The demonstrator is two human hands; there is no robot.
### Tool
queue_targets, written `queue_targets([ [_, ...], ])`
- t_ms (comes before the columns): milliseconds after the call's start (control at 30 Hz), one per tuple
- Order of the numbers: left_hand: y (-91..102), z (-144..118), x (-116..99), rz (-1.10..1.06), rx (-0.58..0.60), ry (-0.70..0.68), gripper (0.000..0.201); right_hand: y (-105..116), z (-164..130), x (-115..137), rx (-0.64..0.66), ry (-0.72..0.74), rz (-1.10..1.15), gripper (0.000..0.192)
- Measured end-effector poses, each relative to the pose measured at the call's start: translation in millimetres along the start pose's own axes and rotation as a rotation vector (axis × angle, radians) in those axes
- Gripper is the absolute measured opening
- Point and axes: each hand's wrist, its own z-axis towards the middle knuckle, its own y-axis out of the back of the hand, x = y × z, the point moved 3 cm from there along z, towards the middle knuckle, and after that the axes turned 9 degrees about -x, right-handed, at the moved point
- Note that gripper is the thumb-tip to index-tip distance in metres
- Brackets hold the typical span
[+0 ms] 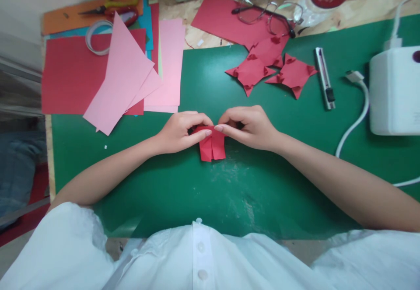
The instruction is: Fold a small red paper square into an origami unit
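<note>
Paper: small red folded paper (212, 145) lies on the green mat (229, 193), mid-mat.
Hands: left hand (180, 131) and right hand (249, 126) both pinch its top edge.
Risk: thin paper might tear if pulled apart.

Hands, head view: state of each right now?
Left hand: closed, pinching the top edge of the folded red paper on the green mat.
Right hand: closed, pinching the same paper's top edge from the other side.
</note>
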Motion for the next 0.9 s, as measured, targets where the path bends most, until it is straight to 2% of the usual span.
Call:
queue_targets([
  [267, 0.0, -0.6, 0.3, 0.004, 0.002, -0.001, 0.025, 0.1, 0.0, 0.5, -0.005, -0.003, 0.012, 0.046],
  [433, 0.7, -0.7, -0.4, -0.012, -0.026, -0.049, 0.022, -0.1, 0.2, 0.1, 0.005, -0.02, 0.012, 0.049],
  [900, 0.1, -0.6, 0.8, 0.004, 0.0, -0.022, 0.025, -0.3, -0.2, 0.3, 0.015, 0.004, -0.014, 0.045],
])
